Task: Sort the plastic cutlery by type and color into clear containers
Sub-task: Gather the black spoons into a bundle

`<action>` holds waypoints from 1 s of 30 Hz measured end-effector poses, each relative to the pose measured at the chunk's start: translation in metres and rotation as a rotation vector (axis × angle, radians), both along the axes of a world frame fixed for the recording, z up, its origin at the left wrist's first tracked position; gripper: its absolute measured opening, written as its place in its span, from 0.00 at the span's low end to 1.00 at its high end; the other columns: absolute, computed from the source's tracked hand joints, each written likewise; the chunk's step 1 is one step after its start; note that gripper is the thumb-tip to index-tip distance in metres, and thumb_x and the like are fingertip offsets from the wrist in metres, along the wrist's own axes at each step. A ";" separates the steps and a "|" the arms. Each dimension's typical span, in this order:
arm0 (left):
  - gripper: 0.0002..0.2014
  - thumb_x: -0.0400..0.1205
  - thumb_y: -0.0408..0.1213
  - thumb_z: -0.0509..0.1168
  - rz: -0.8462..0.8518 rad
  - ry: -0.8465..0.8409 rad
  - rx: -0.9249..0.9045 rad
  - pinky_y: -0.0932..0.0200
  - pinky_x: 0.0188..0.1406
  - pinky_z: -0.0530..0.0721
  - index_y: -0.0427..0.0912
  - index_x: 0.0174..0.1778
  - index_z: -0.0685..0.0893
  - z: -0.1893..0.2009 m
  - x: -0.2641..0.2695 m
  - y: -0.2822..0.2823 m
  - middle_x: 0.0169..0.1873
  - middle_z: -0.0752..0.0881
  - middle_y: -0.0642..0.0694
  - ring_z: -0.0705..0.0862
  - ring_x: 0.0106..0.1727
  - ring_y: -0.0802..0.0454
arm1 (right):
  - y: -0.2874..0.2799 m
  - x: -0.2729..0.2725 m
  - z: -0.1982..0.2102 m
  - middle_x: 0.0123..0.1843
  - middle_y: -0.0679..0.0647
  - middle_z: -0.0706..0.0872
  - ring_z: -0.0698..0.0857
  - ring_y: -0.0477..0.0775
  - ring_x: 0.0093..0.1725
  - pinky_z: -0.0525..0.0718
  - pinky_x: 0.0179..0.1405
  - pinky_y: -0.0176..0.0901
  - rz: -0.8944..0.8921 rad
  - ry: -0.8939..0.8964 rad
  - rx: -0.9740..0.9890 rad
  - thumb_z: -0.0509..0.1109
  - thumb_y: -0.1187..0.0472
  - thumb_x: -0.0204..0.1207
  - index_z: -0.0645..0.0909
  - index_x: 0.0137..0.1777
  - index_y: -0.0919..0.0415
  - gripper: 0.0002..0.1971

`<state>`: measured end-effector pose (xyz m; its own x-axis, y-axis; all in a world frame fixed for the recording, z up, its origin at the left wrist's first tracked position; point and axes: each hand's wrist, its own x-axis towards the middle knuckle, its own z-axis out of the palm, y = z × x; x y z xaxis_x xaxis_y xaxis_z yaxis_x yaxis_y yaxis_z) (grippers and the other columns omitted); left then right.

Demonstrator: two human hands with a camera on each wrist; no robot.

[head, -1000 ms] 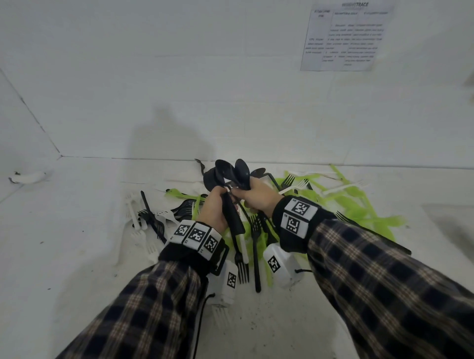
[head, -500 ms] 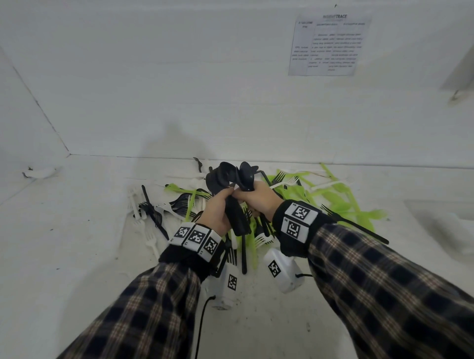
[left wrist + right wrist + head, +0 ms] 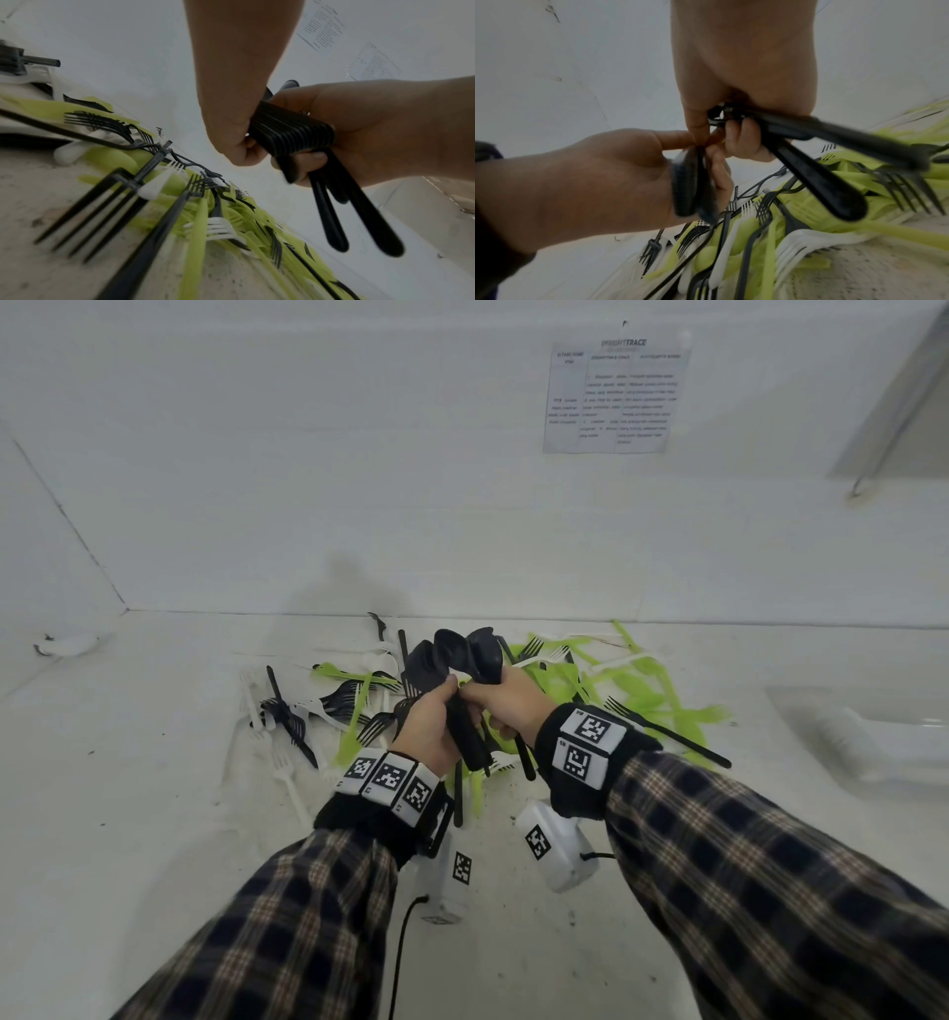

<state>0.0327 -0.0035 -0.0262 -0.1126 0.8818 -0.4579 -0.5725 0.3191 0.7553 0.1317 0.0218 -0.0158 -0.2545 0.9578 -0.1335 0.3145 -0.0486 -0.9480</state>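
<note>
Both hands meet above the pile, each gripping black spoons (image 3: 452,654). My left hand (image 3: 431,726) is wrapped round a thick stack of spoon handles (image 3: 685,182), with the bowls fanned upward. My right hand (image 3: 508,706) touches the left and holds a few black spoons whose handles (image 3: 821,182) hang down and out. In the left wrist view the stacked handles (image 3: 290,132) sit between the left hand (image 3: 231,101) and the right hand (image 3: 372,132). Beneath them on the white table lies mixed cutlery: green pieces (image 3: 642,690), black forks (image 3: 339,701) and white forks (image 3: 287,773).
A clear container (image 3: 873,737) stands at the right edge of the table. White walls close off the back and left. A printed sheet (image 3: 611,397) hangs on the back wall. A small white scrap (image 3: 67,644) lies at the far left.
The hands have stayed together on the black spoons and risen slightly above the pile. The view has shifted, and the clear container now shows at the right.
</note>
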 end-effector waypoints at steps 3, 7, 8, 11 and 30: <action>0.10 0.87 0.39 0.57 0.004 0.068 0.025 0.59 0.26 0.78 0.36 0.47 0.78 -0.003 0.006 0.000 0.26 0.77 0.42 0.76 0.26 0.51 | -0.002 0.008 0.000 0.25 0.55 0.74 0.67 0.49 0.19 0.62 0.16 0.32 -0.019 -0.019 -0.015 0.65 0.62 0.73 0.72 0.24 0.58 0.15; 0.11 0.88 0.37 0.54 -0.021 0.071 0.070 0.59 0.30 0.79 0.37 0.46 0.78 -0.004 0.014 -0.004 0.25 0.83 0.45 0.81 0.25 0.53 | -0.005 0.019 0.004 0.26 0.53 0.74 0.64 0.49 0.20 0.59 0.17 0.32 -0.013 0.007 -0.016 0.66 0.63 0.74 0.73 0.27 0.59 0.13; 0.11 0.89 0.37 0.52 -0.045 0.070 0.081 0.59 0.31 0.78 0.38 0.47 0.78 -0.005 0.015 -0.005 0.25 0.84 0.46 0.82 0.25 0.54 | -0.004 0.021 0.005 0.27 0.54 0.74 0.63 0.49 0.20 0.59 0.17 0.31 -0.016 0.014 -0.018 0.66 0.63 0.74 0.73 0.29 0.59 0.12; 0.11 0.88 0.36 0.52 -0.094 0.081 0.095 0.59 0.34 0.75 0.38 0.51 0.79 -0.004 0.018 -0.008 0.28 0.84 0.46 0.78 0.30 0.53 | -0.004 0.026 0.006 0.28 0.53 0.74 0.62 0.48 0.19 0.58 0.16 0.29 -0.015 0.028 -0.029 0.67 0.64 0.75 0.74 0.31 0.59 0.11; 0.12 0.87 0.37 0.55 -0.077 -0.067 0.109 0.48 0.41 0.85 0.34 0.52 0.81 -0.006 0.018 -0.007 0.37 0.85 0.40 0.85 0.39 0.45 | -0.009 0.020 0.002 0.35 0.56 0.79 0.77 0.53 0.31 0.74 0.30 0.43 -0.025 0.122 0.017 0.58 0.70 0.81 0.78 0.51 0.68 0.07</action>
<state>0.0508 -0.0104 -0.0320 -0.0149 0.9317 -0.3629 -0.5993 0.2822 0.7492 0.1518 0.0132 -0.0141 -0.2439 0.9659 -0.0870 0.1954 -0.0390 -0.9800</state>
